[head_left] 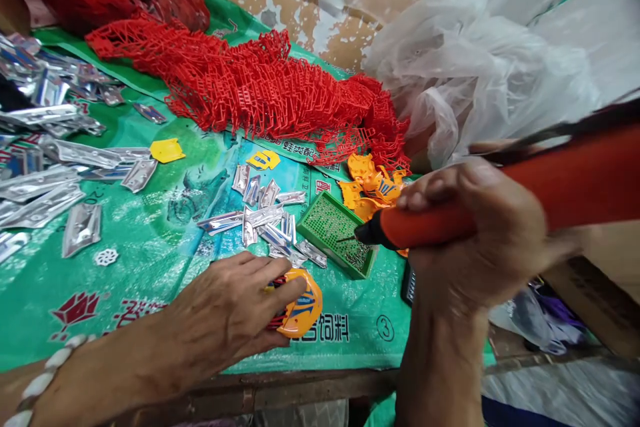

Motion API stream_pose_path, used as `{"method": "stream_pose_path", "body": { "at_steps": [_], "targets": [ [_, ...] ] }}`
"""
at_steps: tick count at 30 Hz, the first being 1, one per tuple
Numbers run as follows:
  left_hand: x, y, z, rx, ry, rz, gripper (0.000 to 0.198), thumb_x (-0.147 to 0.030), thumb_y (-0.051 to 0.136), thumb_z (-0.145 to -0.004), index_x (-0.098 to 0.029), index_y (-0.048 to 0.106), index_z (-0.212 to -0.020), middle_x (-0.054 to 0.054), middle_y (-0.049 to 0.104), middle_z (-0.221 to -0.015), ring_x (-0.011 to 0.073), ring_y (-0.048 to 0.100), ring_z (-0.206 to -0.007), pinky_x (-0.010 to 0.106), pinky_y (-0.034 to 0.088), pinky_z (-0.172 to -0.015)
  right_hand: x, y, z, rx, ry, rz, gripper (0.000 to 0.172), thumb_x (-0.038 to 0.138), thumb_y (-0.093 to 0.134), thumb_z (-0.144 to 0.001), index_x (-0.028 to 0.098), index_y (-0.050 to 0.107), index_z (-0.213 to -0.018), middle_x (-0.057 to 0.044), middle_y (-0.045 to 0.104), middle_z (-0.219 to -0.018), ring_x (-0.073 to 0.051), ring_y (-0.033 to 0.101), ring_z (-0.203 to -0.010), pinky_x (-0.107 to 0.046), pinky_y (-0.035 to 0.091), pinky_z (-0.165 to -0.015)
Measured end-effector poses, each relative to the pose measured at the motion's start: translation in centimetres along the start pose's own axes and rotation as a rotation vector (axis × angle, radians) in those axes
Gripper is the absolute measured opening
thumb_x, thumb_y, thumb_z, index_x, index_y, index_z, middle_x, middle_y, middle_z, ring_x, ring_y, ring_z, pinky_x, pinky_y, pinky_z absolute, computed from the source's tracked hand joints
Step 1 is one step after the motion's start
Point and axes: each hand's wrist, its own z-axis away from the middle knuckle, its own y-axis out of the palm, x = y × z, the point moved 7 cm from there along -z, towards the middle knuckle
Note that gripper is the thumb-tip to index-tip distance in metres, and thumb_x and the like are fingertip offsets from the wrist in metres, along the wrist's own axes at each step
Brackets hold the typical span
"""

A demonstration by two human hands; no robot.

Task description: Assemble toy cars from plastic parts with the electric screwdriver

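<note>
My left hand point(235, 313) is closed around an orange plastic part point(304, 310) with blue markings, near the front edge of the table. Red and yellow pieces show beneath its fingers; the rest is hidden. My right hand point(480, 247) grips a red electric screwdriver point(440, 217) with a black nose. Its thin bit points left, over a green tray point(367, 268) with a perforated top. Small screws lie in the tray, many heaped at its near right end. Whether the bit touches a screw, I cannot tell.
Shiny silver pieces point(265, 217) lie beside the tray, with a larger pile point(45, 173) at left. Red plastic frames point(260, 87) are heaped behind. Orange parts point(373, 183) sit past the tray. Yellow pieces point(167, 150) and a white wheel point(106, 257) rest on the green sheet.
</note>
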Motion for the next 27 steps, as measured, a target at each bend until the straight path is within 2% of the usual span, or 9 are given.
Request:
{"method": "stream_pose_path", "body": {
  "at_steps": [3, 5, 9, 16, 22, 27],
  "targets": [
    [-0.4, -0.1, -0.1, -0.028, 0.070, -0.085, 0.034, -0.040, 0.065, -0.096, -0.022, 0.052, -0.122, 0.009, 0.069, -0.111, 0.0264, 0.069, -0.090, 0.038, 0.055, -0.073, -1.5, -1.1, 0.3, -0.111, -0.018, -0.041, 0.005, 0.020, 0.073, -0.070, 0.020, 0.068, -0.071, 0.005, 0.057, -0.053, -0.013, 0.051, -0.039, -0.029, 0.043, -0.035],
    [-0.5, -0.1, 0.0, -0.075, 0.083, -0.114, 0.027, -0.035, 0.059, -0.099, -0.022, 0.052, -0.121, 0.009, 0.070, -0.112, 0.0264, 0.070, -0.090, 0.039, 0.055, -0.075, -1.9, -1.3, 0.6, -0.123, -0.007, -0.036, 0.007, 0.019, 0.074, -0.070, 0.018, 0.070, -0.075, 0.005, 0.058, -0.054, -0.013, 0.052, -0.039, -0.028, 0.044, -0.036],
    [-0.4, 0.1, 0.3, -0.134, 0.049, -0.130, 0.021, -0.031, 0.048, -0.103, -0.023, 0.051, -0.122, 0.010, 0.068, -0.119, 0.0258, 0.068, -0.097, 0.039, 0.052, -0.081, -1.8, -1.5, 0.8, -0.103, 0.046, 0.034, 0.009, 0.021, 0.076, -0.069, 0.018, 0.067, -0.070, 0.006, 0.057, -0.050, -0.013, 0.053, -0.039, -0.028, 0.046, -0.037],
    [-0.3, -0.2, 0.1, -0.044, 0.056, -0.145, 0.023, -0.035, 0.053, -0.101, -0.026, 0.055, -0.122, 0.004, 0.067, -0.123, 0.0217, 0.067, -0.098, 0.033, 0.051, -0.083, -1.5, -2.1, 0.9, -0.131, 0.053, 0.082, 0.006, 0.020, 0.073, -0.072, 0.021, 0.068, -0.076, 0.006, 0.059, -0.052, -0.013, 0.055, -0.039, -0.028, 0.048, -0.038],
    [-0.2, 0.2, 0.3, -0.172, 0.063, -0.134, 0.019, -0.034, 0.050, -0.101, -0.026, 0.058, -0.116, 0.005, 0.068, -0.117, 0.0212, 0.066, -0.093, 0.032, 0.049, -0.078, -1.9, -1.9, 0.9, -0.118, 0.050, 0.019, 0.007, 0.019, 0.074, -0.069, 0.020, 0.069, -0.072, 0.006, 0.059, -0.053, -0.013, 0.053, -0.039, -0.028, 0.046, -0.037],
    [-0.3, 0.0, 0.2, -0.211, 0.081, -0.159, 0.020, -0.034, 0.043, -0.104, -0.024, 0.056, -0.115, 0.006, 0.068, -0.113, 0.0222, 0.066, -0.090, 0.034, 0.048, -0.076, -1.9, -1.9, 0.7, -0.110, 0.055, 0.010, 0.004, 0.017, 0.073, -0.070, 0.020, 0.070, -0.071, 0.006, 0.058, -0.049, -0.013, 0.053, -0.037, -0.026, 0.045, -0.034]
  ]
}}
